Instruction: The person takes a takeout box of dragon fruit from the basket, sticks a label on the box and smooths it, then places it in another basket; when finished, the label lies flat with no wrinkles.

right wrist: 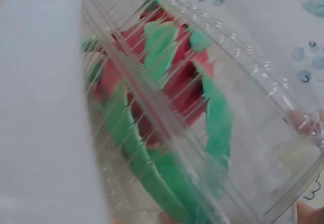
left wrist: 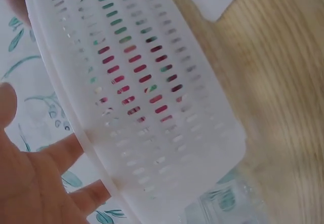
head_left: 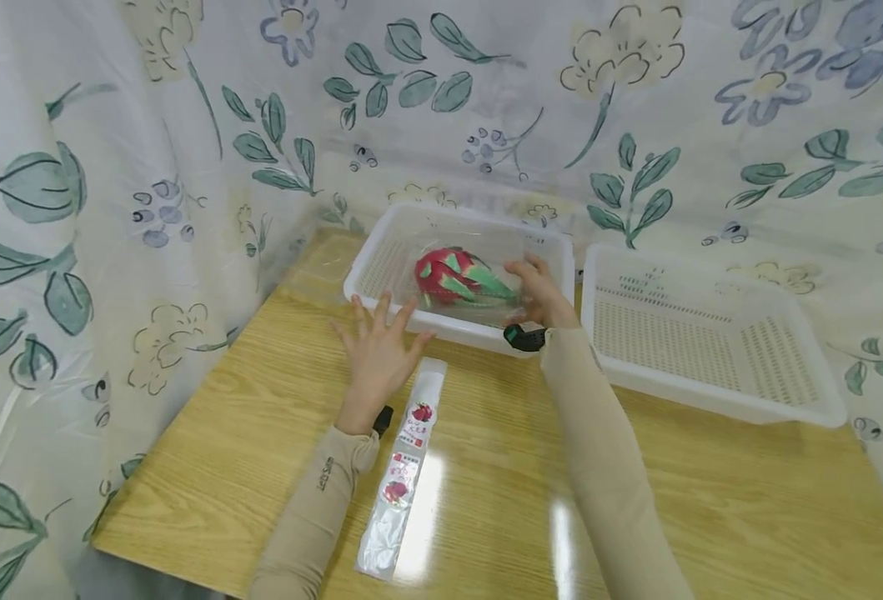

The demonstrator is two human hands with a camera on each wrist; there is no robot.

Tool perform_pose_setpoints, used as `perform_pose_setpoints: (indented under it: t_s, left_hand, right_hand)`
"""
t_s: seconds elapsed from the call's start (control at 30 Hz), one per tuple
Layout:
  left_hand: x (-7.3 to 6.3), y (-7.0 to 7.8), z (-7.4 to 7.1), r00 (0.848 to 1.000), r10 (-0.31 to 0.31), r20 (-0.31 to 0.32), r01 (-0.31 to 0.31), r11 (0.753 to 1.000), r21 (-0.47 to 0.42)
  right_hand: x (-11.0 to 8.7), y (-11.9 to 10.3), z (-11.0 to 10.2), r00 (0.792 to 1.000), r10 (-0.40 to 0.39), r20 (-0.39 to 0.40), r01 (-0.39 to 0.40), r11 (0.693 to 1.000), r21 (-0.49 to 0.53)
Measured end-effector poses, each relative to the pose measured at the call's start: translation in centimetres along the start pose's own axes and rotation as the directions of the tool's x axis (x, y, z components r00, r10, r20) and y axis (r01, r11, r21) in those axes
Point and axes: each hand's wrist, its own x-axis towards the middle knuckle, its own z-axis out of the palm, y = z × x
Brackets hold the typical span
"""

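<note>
A red and green dragon fruit [head_left: 452, 275] lies inside a clear plastic box [right wrist: 263, 148], within the left white basket [head_left: 479, 331]. My right hand [head_left: 540, 293] reaches over that basket's right side and grips the end of the box near the fruit's green tips; its fingertips show at the box's edge in the right wrist view. Spread fingers of my left hand [head_left: 378, 354] touch the basket's front rim near the left corner. The left wrist view shows the basket's slotted wall [left wrist: 136, 112], with red and green visible through the slots.
A second white basket [head_left: 719, 392] stands to the right. Another clear plastic container [head_left: 321, 262] is left of the first basket. A strip of fruit stickers [head_left: 403, 467] lies on the wooden table [head_left: 509, 467]. Floral curtain [head_left: 516, 100] hangs behind and at the left.
</note>
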Motion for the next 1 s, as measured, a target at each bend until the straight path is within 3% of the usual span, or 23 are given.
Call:
perform_pose_setpoints:
  t_s: [0.17, 0.3, 0.4, 0.47, 0.6, 0.8, 0.93, 1.0]
  left_hand:
    - [0.9, 0.6, -0.3, 0.999, -0.021, -0.041, 0.019, 0.999, -0.041]
    - [2.0, 0.9, -1.1, 0.998, -0.025, -0.053, 0.017, 0.990, -0.138]
    - [2.6, 0.9, -1.8, 0.997, 0.000, -0.071, -0.018, 0.965, -0.263]
    - [2.8, 0.9, -2.1, 0.996, 0.023, -0.087, -0.052, 0.934, -0.354]
    - [3.3, 1.1, -2.5, 0.987, 0.082, -0.136, -0.142, 0.840, -0.523]
    - [3.8, 2.3, -3.2, 0.952, 0.210, -0.222, -0.305, 0.648, -0.698]
    - [3.5, 3.5, -3.8, 0.939, 0.283, -0.195, -0.321, 0.518, -0.793]
    - [3.2, 4.1, -4.0, 0.934, 0.312, -0.171, -0.308, 0.467, -0.829]
  right_hand:
    - [-0.9, 0.0, -0.4, 0.999, -0.034, -0.025, 0.035, 0.998, 0.056]
    - [-1.8, -0.7, -0.4, 0.995, -0.092, -0.044, 0.096, 0.991, 0.092]
    - [-2.6, -1.5, -0.5, 0.988, -0.141, -0.066, 0.147, 0.984, 0.097]
    - [-3.2, -2.0, -0.6, 0.983, -0.169, -0.076, 0.176, 0.980, 0.098]
    - [-4.8, -2.5, -1.3, 0.971, -0.225, -0.081, 0.232, 0.969, 0.087]
    - [-8.1, -2.1, -3.1, 0.949, -0.299, -0.097, 0.303, 0.952, 0.030]
    - [-11.1, -1.1, -4.5, 0.957, -0.286, -0.056, 0.287, 0.958, 0.012]
    - [-12.6, -0.3, -5.1, 0.961, -0.273, -0.045, 0.272, 0.962, -0.010]
